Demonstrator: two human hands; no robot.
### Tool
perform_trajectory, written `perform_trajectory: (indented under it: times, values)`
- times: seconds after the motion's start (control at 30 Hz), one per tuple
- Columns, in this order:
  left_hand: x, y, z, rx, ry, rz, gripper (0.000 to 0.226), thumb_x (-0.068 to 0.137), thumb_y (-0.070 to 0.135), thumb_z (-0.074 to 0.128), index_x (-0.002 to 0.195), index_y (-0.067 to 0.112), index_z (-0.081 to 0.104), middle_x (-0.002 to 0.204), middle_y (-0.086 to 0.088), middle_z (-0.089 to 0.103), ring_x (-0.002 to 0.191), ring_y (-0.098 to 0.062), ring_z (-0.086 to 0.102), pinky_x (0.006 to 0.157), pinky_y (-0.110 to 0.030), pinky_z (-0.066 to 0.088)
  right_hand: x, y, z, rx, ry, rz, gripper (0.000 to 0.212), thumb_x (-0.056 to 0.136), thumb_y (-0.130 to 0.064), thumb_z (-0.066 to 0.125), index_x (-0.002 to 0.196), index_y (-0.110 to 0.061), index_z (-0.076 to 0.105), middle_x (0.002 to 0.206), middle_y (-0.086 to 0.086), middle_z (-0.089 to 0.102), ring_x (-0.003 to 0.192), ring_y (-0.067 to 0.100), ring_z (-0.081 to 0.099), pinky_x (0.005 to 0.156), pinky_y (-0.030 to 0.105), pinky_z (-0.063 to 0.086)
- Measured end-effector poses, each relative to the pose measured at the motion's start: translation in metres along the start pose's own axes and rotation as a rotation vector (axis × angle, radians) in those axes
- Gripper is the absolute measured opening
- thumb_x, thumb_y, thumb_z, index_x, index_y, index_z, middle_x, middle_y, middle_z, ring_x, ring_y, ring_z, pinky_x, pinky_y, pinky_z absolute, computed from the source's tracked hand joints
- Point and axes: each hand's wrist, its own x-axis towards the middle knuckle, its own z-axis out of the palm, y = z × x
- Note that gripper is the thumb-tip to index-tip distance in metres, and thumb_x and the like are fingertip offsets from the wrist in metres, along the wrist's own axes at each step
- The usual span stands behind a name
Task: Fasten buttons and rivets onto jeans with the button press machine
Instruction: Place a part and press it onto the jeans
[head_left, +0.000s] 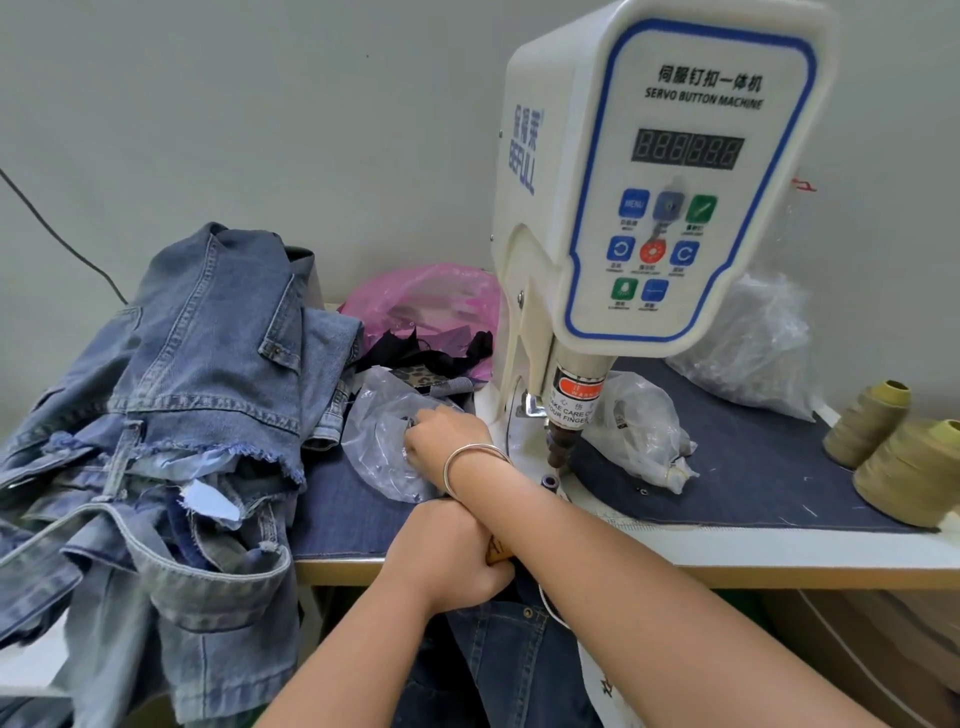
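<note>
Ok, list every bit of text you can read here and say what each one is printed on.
"伺服钉扣一体机" and "SERVO BUTTON MACHINE": top of the button press machine front panel.
"BEFULL": vertical, on the machine's left side, under blurred Chinese characters.
"MENU": blue key on the keypad; the captions under the keys are too small.
"WARN...", "...AKE CARE O...", "...OUR FINGER": warning sticker, partly cut off.
Display: unlit, no number.

Glossy white plastic button machine (665, 171), faded frayed denim jeans (171, 415), crinkled clear plastic bag (379, 441), matt denim-covered table (753, 467).

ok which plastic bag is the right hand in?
The clear bag left of the press: the right hand reaches into it. The pink bag and the clear bags right of the machine are untouched.
</note>
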Motion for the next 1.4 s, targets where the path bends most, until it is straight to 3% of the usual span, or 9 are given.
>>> perform_trajectory:
  times: [0.23, 0.43, 0.57, 0.67, 0.8, 0.93, 1.07, 1.23, 1.4]
  values:
    - [-0.001, 0.0, 0.001, 0.033, 0.0, 0.0, 0.03, 0.072, 0.046, 0.043, 0.058, 0.02, 0.037, 0.062, -0.003, 0.06, 0.056, -0.019, 0.043, 0.054, -0.027, 0.025, -0.003, -0.001, -0.006, 0.012, -0.005, 0.047, 0.031, 0.089, -0.001, 0.047, 0.116, -0.009, 0.061, 0.119, 0.009, 0.058, 0.111, 0.028, 0.055, 0.075, 0.034, 0.043]
    - [0.0, 0.001, -0.002, 0.037, 0.051, 0.08, 0.027, 0.069, 0.042, 0.051, 0.056, 0.022, 0.038, 0.056, -0.003, 0.059, 0.051, -0.023, 0.049, 0.052, -0.024, 0.026, -0.013, 0.003, -0.014, 0.244, 0.033, 0.128, 0.028, 0.094, -0.014, 0.043, 0.111, -0.016, 0.065, 0.111, 0.008, 0.063, 0.102, 0.028, 0.059, 0.07, 0.031, 0.042]
    - [-0.001, 0.003, -0.003, 0.043, 0.107, 0.144, 0.018, 0.061, 0.038, 0.058, 0.061, 0.02, 0.053, 0.054, 0.002, 0.058, 0.045, -0.022, 0.053, 0.045, -0.02, 0.034, -0.044, 0.004, -0.024, 0.708, 0.276, 0.206, 0.015, 0.092, -0.023, 0.055, 0.09, -0.016, 0.068, 0.092, -0.001, 0.067, 0.083, 0.016, 0.061, 0.072, 0.029, 0.048]
    - [-0.001, 0.003, -0.004, -0.001, 0.14, 0.141, 0.017, 0.061, 0.039, 0.053, 0.069, 0.027, 0.045, 0.058, 0.004, 0.058, 0.047, -0.022, 0.053, 0.048, -0.021, 0.031, -0.085, 0.007, -0.036, 0.867, 0.479, 0.092, 0.009, 0.087, -0.019, 0.064, 0.081, -0.015, 0.069, 0.077, -0.005, 0.067, 0.07, 0.007, 0.058, 0.069, 0.023, 0.048]
    - [-0.001, 0.005, -0.003, 0.005, 0.122, 0.107, 0.023, 0.06, 0.038, 0.055, 0.078, 0.025, 0.059, 0.065, 0.004, 0.063, 0.056, -0.022, 0.058, 0.055, -0.023, 0.032, -0.149, 0.029, -0.033, 0.811, 0.322, 0.042, 0.005, 0.084, -0.021, 0.067, 0.082, -0.02, 0.071, 0.065, -0.011, 0.062, 0.066, 0.001, 0.056, 0.062, 0.013, 0.043]
    - [0.0, 0.005, -0.004, -0.007, 0.04, 0.069, 0.022, 0.062, 0.043, 0.05, 0.073, 0.031, 0.036, 0.065, 0.01, 0.046, 0.062, -0.02, 0.053, 0.057, -0.026, 0.027, -0.178, 0.066, -0.028, 0.777, 0.272, 0.189, 0.006, 0.084, -0.02, 0.067, 0.081, -0.024, 0.071, 0.065, -0.012, 0.061, 0.063, -0.006, 0.054, 0.061, 0.008, 0.039]
    - [0.0, 0.004, -0.004, 0.014, -0.012, 0.039, 0.022, 0.063, 0.044, 0.048, 0.073, 0.03, 0.035, 0.065, 0.011, 0.043, 0.062, -0.017, 0.049, 0.055, -0.027, 0.027, -0.17, 0.085, -0.031, 0.82, 0.344, 0.272, 0.006, 0.087, -0.015, 0.066, 0.087, -0.014, 0.072, 0.068, -0.005, 0.065, 0.061, 0.0, 0.056, 0.059, 0.011, 0.043]
    - [0.0, 0.003, -0.004, 0.021, -0.024, 0.038, 0.022, 0.063, 0.045, 0.047, 0.073, 0.029, 0.035, 0.064, 0.011, 0.042, 0.061, -0.016, 0.047, 0.053, -0.026, 0.025, -0.159, 0.084, -0.029, 0.758, 0.315, 0.24, 0.018, 0.089, -0.017, 0.065, 0.088, 0.001, 0.069, 0.076, 0.022, 0.065, 0.076, 0.032, 0.06, 0.073, 0.032, 0.046]
    - [0.0, 0.004, -0.004, 0.018, -0.03, 0.039, 0.022, 0.064, 0.044, 0.049, 0.072, 0.029, 0.035, 0.065, 0.01, 0.043, 0.061, -0.016, 0.048, 0.055, -0.027, 0.027, -0.161, 0.083, -0.028, 0.682, 0.301, 0.207, 0.018, 0.091, -0.022, 0.062, 0.097, -0.008, 0.072, 0.076, 0.011, 0.066, 0.07, 0.017, 0.056, 0.07, 0.027, 0.045]
